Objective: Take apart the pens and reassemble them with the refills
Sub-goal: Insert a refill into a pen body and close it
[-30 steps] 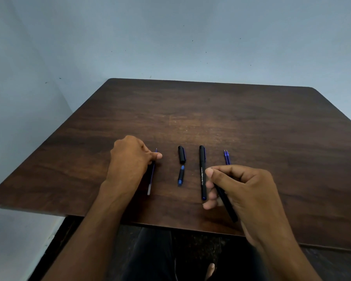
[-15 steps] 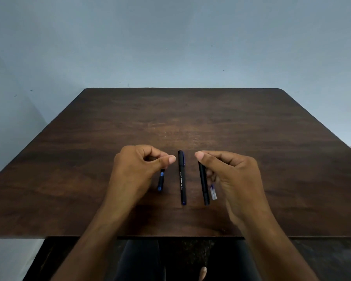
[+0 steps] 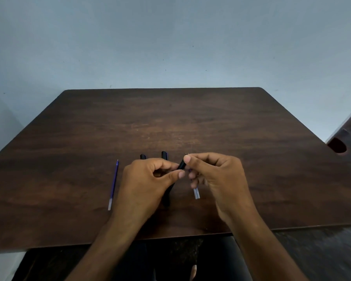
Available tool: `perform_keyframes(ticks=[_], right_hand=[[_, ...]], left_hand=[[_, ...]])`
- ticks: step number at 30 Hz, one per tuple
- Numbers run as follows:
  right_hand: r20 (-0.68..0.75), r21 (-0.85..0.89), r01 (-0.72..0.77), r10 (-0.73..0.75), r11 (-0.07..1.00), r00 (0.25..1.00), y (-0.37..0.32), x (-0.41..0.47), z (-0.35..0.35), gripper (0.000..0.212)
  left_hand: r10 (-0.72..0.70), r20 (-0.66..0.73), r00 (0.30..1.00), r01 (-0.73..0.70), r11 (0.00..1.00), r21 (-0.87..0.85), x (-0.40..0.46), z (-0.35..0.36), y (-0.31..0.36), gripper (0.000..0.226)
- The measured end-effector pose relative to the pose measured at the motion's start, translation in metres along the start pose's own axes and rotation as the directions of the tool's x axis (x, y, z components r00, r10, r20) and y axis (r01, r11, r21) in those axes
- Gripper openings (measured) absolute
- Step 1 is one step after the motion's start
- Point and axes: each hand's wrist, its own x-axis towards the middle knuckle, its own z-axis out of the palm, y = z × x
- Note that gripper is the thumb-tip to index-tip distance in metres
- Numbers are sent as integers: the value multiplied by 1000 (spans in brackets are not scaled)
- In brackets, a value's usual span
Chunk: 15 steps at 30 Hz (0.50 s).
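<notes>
table (image 3: pixel 89 159): dark brown woodgrain; refill (image 3: pixel 114 183): blue; pen (image 3: pixel 181 164): black

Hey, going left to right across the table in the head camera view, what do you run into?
Loose blue refill → left hand → black pen pinched between both hands → pair of refills under the right hand → right hand. The black pieces behind the left hand overlap too much to place.
</notes>
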Motion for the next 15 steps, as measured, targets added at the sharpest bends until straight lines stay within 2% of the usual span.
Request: perform_keyframes(ticks=[2,3,6,9,15], right_hand=[[8,-100,-19,20,995,1000,0,4,-10,8],[-16,-203,-18,15,979,1000,1,8,-15,8],[-86,-589,-37,-17,807,996,5,23,-26,22],[-99,-694,-91,30,714,995,7,32,-23,31],[-111,-773,-136,79,619,991,13,48,-3,24]], left_hand=[[20,-48,999,-17,998,58,1,-3,-1,22],[23,-68,997,-17,997,80,1,-5,-1,22],[18,-85,996,-8,993,120,2,-9,-2,24],[18,-80,997,-7,991,136,1,-9,-2,25],[24,-93,995,-8,987,163,-1,-10,-6,26]])
